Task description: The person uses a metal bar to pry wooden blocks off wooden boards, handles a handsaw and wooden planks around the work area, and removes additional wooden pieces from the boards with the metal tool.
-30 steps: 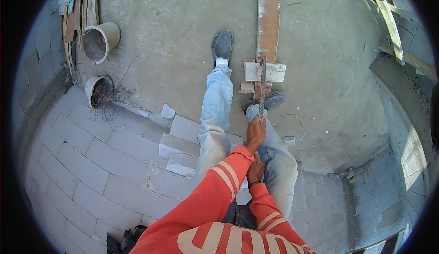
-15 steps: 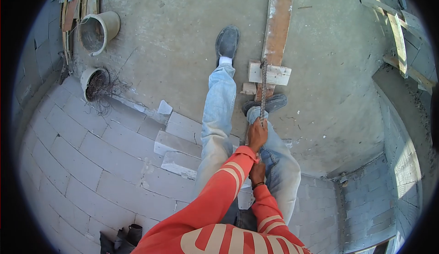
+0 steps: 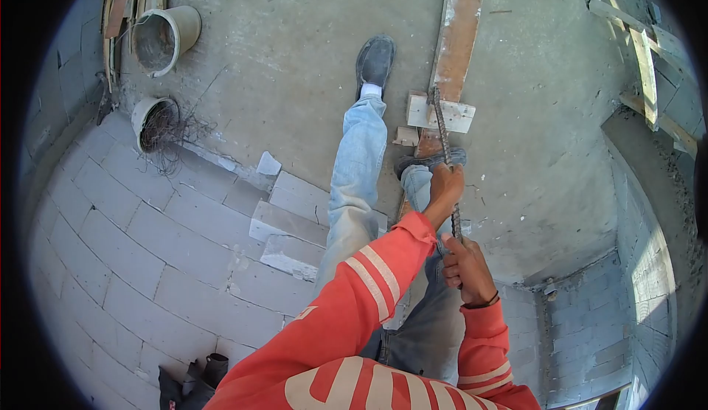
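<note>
A dark ribbed steel bar [image 3: 443, 129] runs down from a small pale wood block [image 3: 459, 116] on the long plank [image 3: 462, 41]. My left hand [image 3: 446, 186] is wrapped round the bar's middle, above my right shoe [image 3: 435, 160]. Lower down and to the right, my right hand [image 3: 469, 270] grips the bar's lower part, with its thumb along the bar. The bar's upper end lies over the block, and my shoe rests on the plank beside it. A smaller wood piece [image 3: 405, 136] sits left of the plank.
Two buckets, one plain [image 3: 179, 32] and one with tangled wire [image 3: 157, 124], stand at the left. Pale blocks [image 3: 290, 226] lie by my left leg. Boards [image 3: 644, 74] lean at the upper right; dark cloth [image 3: 195, 384] lies at the lower left.
Both hands have moved to the right, and the right hand now shows clearly apart from the left. The bar's lower end has swung right, so the bar slants the other way.
</note>
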{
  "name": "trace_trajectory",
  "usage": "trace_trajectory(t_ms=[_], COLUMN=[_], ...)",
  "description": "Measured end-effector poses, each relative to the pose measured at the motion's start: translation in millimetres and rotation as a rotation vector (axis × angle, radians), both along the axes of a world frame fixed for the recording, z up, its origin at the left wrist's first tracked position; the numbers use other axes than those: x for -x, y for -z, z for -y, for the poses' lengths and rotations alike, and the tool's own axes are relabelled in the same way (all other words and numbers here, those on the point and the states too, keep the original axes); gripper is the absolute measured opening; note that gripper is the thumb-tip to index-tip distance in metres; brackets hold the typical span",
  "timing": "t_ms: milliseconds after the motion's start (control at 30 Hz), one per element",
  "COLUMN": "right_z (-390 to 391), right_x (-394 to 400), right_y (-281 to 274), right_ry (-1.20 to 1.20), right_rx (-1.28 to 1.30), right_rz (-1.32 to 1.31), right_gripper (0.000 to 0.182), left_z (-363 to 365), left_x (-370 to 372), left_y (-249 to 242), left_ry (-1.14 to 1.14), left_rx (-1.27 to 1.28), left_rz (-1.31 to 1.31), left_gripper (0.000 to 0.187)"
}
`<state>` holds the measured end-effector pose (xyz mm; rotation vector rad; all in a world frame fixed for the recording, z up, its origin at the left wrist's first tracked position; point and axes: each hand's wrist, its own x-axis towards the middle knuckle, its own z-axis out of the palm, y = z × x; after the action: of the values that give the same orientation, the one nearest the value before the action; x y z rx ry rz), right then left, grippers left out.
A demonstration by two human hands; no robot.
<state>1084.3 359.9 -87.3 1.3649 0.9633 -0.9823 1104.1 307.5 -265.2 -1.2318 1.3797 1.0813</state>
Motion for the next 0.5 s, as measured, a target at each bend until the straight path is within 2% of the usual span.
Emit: trace_trajectory(t_ms=[33,67,167,267,333,400,500], right_z=[-4.6,-8.1,-12.0,0.5,18.5,37.4,54.0], right_x=[18.0,23.0,14.7,-68.2,-145.8,-138.7,-119.4], right_y=[-1.1,-3.3,-1.4,9.7,36.7,41.2,28.3], right_ry=[0.126,0.254,0.259,0.205,0.010,-0.007,0.105], right_rx=[0.032,0.058,0.013,-0.095,-0.206,-0.226,-0.230], right_rz=[-0.027,-0.052,-0.012,-0.085,-0.257,-0.303,-0.234], right_gripper=[0.027,0.027,0.027,0.038,0.046,0.049,0.051], left_z=[3.8,3.4,-3.0,-2.1,12.8,18.1,33.2], left_x=[15.2,21.1,24.8,-45.9,-72.5,-89.2,-78.8], left_y=[-5.5,-8.7,-4.4,6.3,10.1,30.5,30.3], left_ry=[-0.185,-0.173,-0.178,-0.014,0.057,0.165,0.202], left_rx=[-0.131,-0.133,-0.126,-0.034,-0.035,0.097,0.003], left_rz=[0.110,0.126,0.129,-0.101,-0.184,-0.373,-0.313], left_gripper=[0.042,0.042,0.043,0.054,0.059,0.057,0.060])
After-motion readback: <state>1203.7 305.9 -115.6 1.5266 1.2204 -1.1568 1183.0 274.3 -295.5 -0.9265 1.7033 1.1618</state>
